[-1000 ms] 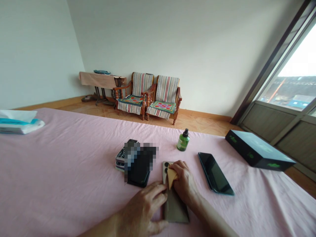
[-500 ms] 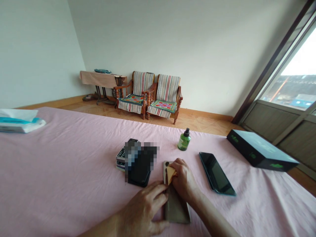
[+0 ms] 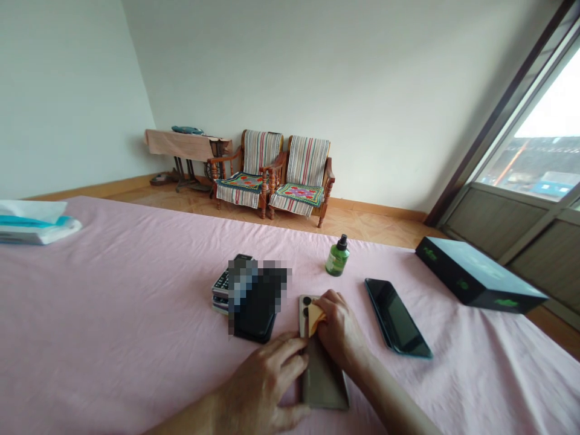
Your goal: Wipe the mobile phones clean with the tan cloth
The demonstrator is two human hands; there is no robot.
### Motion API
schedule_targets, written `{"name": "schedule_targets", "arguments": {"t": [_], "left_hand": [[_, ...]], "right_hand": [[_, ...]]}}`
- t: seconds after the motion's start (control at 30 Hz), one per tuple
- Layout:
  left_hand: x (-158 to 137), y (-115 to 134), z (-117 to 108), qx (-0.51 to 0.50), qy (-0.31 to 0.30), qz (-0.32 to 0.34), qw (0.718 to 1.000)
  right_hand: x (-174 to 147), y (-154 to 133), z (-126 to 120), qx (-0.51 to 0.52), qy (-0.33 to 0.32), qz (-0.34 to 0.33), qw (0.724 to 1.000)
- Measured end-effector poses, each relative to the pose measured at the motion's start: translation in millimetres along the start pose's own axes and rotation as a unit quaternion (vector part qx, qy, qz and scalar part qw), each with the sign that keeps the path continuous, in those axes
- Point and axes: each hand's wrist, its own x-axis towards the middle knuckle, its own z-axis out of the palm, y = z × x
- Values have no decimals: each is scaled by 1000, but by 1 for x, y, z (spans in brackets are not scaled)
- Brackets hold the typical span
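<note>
A smartphone (image 3: 324,379) lies back side up on the pink cloth, its round camera lenses showing at the far end. My left hand (image 3: 267,380) steadies it from the left, fingers on the long edge and thumb near the bottom corner. In my right hand (image 3: 338,323) is a folded yellow cloth (image 3: 316,318), pinched and pressed on the phone's back beside the lenses. Left of the phone rests a black phone (image 3: 256,317), partly blurred out, against a stack of keypad phones (image 3: 222,290).
A green spray bottle (image 3: 338,258) stands beyond my right hand. To the right lie another dark-screened phone (image 3: 399,317) and a black box (image 3: 475,275). A tissue pack (image 3: 40,226) is at far left on the pink bedspread (image 3: 136,302). Two wooden chairs (image 3: 301,172) stand behind.
My right hand has shifted slightly right with the yellow cloth, uncovering more of the camera lenses. My left hand stays on the phone's edge.
</note>
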Motion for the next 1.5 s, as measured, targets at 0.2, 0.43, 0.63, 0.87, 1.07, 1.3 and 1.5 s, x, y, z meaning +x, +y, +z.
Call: {"name": "schedule_targets", "arguments": {"t": [0.2,0.43,0.63,0.87,1.07,1.3,1.5], "left_hand": [[0,1,-1,-1,6,3,1000],[0,1,-1,11,-3,0,1000],[0,-1,2,2,7,7,1000],[0,-1,2,7,4,2,1000],[2,3,-2,-4,-5,-8,1000],[-3,5,-2,26,5,-13,1000],[-4,6,2,46,14,-11,999]], "right_hand": [[1,5,1,3,7,0,1000],[11,5,0,20,-8,-25,999],[14,5,5,13,-18,-43,999],[10,-1,2,-8,-36,-73,997],[1,-16,-3,-48,-50,-100,993],[-6,-16,3,-11,-32,-97,995],[-21,-15,-2,20,-47,-96,994]]}}
